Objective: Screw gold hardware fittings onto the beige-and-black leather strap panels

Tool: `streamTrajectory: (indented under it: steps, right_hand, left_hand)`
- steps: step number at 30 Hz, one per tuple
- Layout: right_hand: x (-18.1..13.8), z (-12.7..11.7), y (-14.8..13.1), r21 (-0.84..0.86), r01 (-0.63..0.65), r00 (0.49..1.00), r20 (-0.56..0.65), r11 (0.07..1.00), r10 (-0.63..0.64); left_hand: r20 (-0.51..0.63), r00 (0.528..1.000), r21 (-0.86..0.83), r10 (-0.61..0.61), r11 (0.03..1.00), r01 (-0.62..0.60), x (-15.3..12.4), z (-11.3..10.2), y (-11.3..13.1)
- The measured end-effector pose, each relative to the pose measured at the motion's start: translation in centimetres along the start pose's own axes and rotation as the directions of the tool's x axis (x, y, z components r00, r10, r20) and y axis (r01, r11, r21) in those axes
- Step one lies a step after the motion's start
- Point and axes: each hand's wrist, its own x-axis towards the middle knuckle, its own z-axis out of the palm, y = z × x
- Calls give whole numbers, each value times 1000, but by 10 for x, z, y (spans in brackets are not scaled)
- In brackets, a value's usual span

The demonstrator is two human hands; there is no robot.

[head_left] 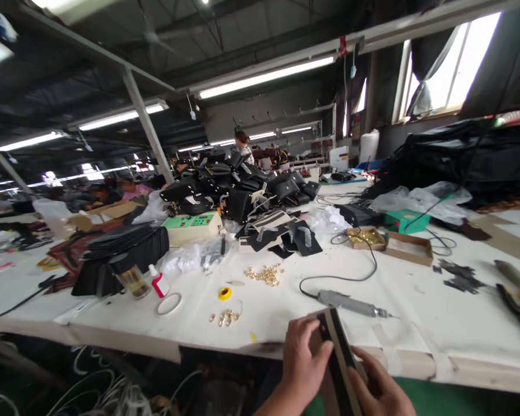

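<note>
From where I stand, a black-and-tan striped, long flat piece (340,353) is at the bottom of the frame, right of centre, tilted over the near edge of the white-topped worktable (281,309). The left hand (304,353) grips its left side, thumb laid on the face; the right hand (380,386) is closed round the right side, lower down. Holding it from both sides probably keeps it steady and its face in view.

Just beyond it, right of centre, a grey cylindrical electric screwdriver (351,303) lies with its bit to the right, seemingly parked within easy reach. The loose pile of small shiny gold metal fittings (266,275) sits mid-frame, likely spread out for easy picking. Floppy black leather-like bags (238,188) are heaped farther back, perhaps to spare the front working space.
</note>
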Motion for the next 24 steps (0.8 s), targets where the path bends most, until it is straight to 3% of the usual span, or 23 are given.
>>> streamTrajectory:
  steps: [1,2,4,7,9,11,16,19,24]
  right_hand:
    - [-5,-1,-13,-21,89,996,24,996,-88]
    - [-10,1,-25,-34,221,975,18,975,-221]
    - [-20,9,-47,-56,409,912,44,911,-407]
    - [-30,21,-71,-79,505,857,163,860,-488]
    - [-33,19,-83,-1,500,834,269,866,-481]
    - [-29,8,-95,83,462,830,309,883,-464]
    - [12,-17,-108,0,404,904,151,915,-399]
    - [32,-16,-103,38,351,918,183,935,-352]
    - [40,-9,-94,80,350,906,223,934,-358]
  left_hand:
    - [16,997,-120,-79,989,80,-7,-5,10]
    - [102,984,-250,-148,953,169,-12,-10,20]
    - [167,966,-404,-195,881,248,-18,-18,36]
    - [130,915,-459,-381,795,396,-18,-27,46]
    - [103,873,-448,-476,762,468,-17,-32,46]
    - [124,866,-445,-485,753,485,-14,-37,44]
    - [236,891,-430,-389,780,455,-9,-47,42]
    - [294,882,-396,-367,794,462,-8,-48,45]
    - [308,877,-349,-368,814,465,-9,-50,45]
